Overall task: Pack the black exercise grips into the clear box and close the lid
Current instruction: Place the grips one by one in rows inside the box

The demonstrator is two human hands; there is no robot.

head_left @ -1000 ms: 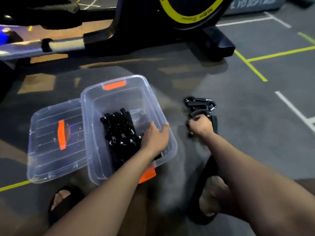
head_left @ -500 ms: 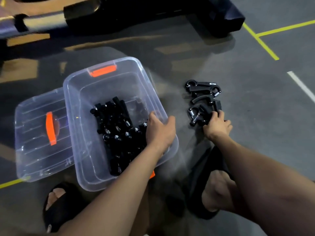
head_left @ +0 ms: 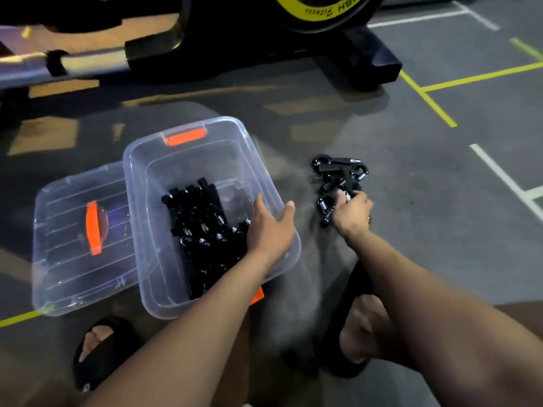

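Note:
The clear box (head_left: 188,160) with orange latches stands open on the grey floor and holds several black exercise grips (head_left: 205,227) with metal springs. Its clear lid (head_left: 73,245) with an orange handle lies flat to the left, partly under the box. My left hand (head_left: 271,227) rests on the box's right rim, fingers spread. A small pile of black grips (head_left: 338,170) lies on the floor to the right of the box. My right hand (head_left: 351,212) curls around grips at the near edge of that pile.
A black and yellow exercise machine (head_left: 320,13) with a dark foot (head_left: 373,63) stands behind the box. My feet in black sandals, the left foot (head_left: 97,345) and the right foot (head_left: 361,327), sit near the box. Yellow and white lines mark the floor.
My right hand has closed around grips at the near side of the floor pile. My left hand stays on the box rim. The view has shifted a little.

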